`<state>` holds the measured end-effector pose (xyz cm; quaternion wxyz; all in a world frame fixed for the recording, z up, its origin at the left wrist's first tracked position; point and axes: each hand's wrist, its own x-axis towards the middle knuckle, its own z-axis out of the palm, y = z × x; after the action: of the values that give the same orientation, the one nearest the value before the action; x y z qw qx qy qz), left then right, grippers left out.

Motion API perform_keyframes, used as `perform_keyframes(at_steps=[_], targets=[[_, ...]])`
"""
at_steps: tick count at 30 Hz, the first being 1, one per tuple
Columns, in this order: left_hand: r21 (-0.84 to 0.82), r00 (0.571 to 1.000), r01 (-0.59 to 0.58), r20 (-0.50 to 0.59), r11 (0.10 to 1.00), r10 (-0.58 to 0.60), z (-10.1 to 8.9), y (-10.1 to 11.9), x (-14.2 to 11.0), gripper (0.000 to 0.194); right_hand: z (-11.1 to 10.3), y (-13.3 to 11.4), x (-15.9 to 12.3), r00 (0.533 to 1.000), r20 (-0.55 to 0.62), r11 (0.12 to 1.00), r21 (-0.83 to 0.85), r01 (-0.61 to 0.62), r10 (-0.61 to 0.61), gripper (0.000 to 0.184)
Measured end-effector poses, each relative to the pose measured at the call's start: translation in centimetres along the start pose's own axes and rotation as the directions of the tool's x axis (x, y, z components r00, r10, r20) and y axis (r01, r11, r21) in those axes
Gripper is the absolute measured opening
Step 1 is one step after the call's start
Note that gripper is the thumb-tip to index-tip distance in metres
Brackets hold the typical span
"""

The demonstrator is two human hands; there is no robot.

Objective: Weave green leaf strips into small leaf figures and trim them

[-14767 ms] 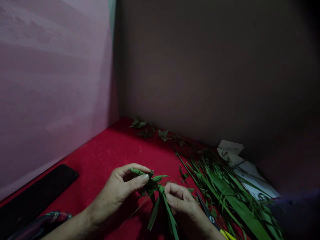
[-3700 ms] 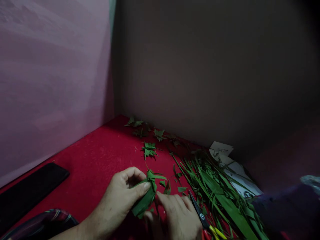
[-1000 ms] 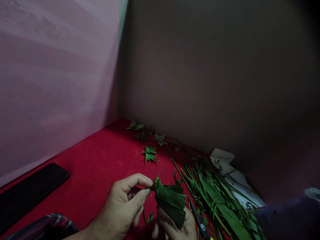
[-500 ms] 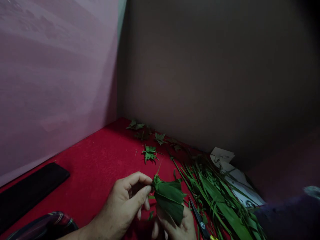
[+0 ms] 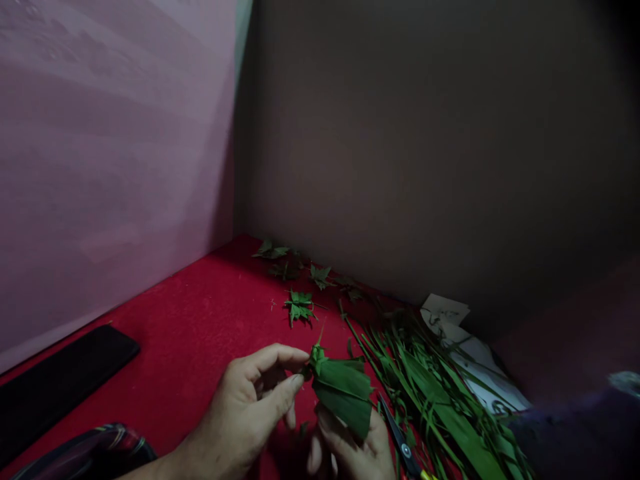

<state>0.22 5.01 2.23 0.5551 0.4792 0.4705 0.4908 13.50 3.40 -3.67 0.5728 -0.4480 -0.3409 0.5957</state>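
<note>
A folded green leaf figure (image 5: 344, 392) is held up in front of me, its knotted head at the upper left with a thin stem sticking up and its wide ribbed part fanning to the lower right. My left hand (image 5: 250, 403) pinches at the knot's left side with thumb and index finger. From below, my right hand (image 5: 356, 448) grips the wide part, which covers some of its fingers. Just right of that hand lie scissors (image 5: 404, 448) with dark blades and a yellow handle, cut off by the lower edge.
Long green leaf strips (image 5: 430, 393) are heaped on the red cloth (image 5: 185, 347) at the right. Several folded leaf pieces, one brighter (image 5: 300, 305), lie towards the wall. White papers (image 5: 480, 363) rest behind the heap. A black flat object (image 5: 70, 373) is at the left.
The leaf figure has shifted slightly right and turned a little, showing more of its knot. My left index finger reaches slightly farther right; the other things stay where they were.
</note>
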Motion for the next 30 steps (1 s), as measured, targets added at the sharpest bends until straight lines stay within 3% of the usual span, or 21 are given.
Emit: perform_keyframes(at_steps=[3, 7, 11, 16, 21, 30], targets=[[-0.022, 0.999, 0.028, -0.02, 0.999, -0.028, 0.1, -0.1, 0.0, 0.022, -0.4, -0.2, 0.5, 0.991, 0.128, 1.0, 0.001, -0.029, 0.029, 0.035], [-0.039, 0.995, 0.097, -0.025, 0.995, -0.098, 0.2, 0.0, 0.2, 0.023, -0.9, 0.1, 0.8, 0.98, 0.191, 0.999, -0.006, -0.053, 0.053, 0.039], [-0.017, 0.996, 0.085, -0.021, 0.996, -0.085, 0.2, 0.2, 0.3, 0.022, -1.0, 0.5, 1.1, 0.963, 0.26, 0.996, 0.028, -0.085, 0.074, 0.04], [-0.008, 0.999, 0.037, -0.01, 0.999, -0.037, -0.1, 0.0, 0.2, 0.022, -0.9, 1.0, 1.4, 0.959, 0.273, 0.99, 0.091, -0.107, 0.079, 0.035], [-0.003, 0.998, 0.065, 0.011, 0.998, -0.065, -0.3, -0.2, 0.2, 0.025, -1.0, 1.2, 1.3, 0.958, 0.268, 0.988, 0.088, -0.128, 0.1, 0.034], [0.065, 0.999, -0.041, 0.023, 0.997, 0.039, -0.4, -0.1, 0.4, 0.014, -1.1, 1.4, 1.1, 0.963, 0.262, 0.994, 0.06, -0.089, 0.071, 0.039]])
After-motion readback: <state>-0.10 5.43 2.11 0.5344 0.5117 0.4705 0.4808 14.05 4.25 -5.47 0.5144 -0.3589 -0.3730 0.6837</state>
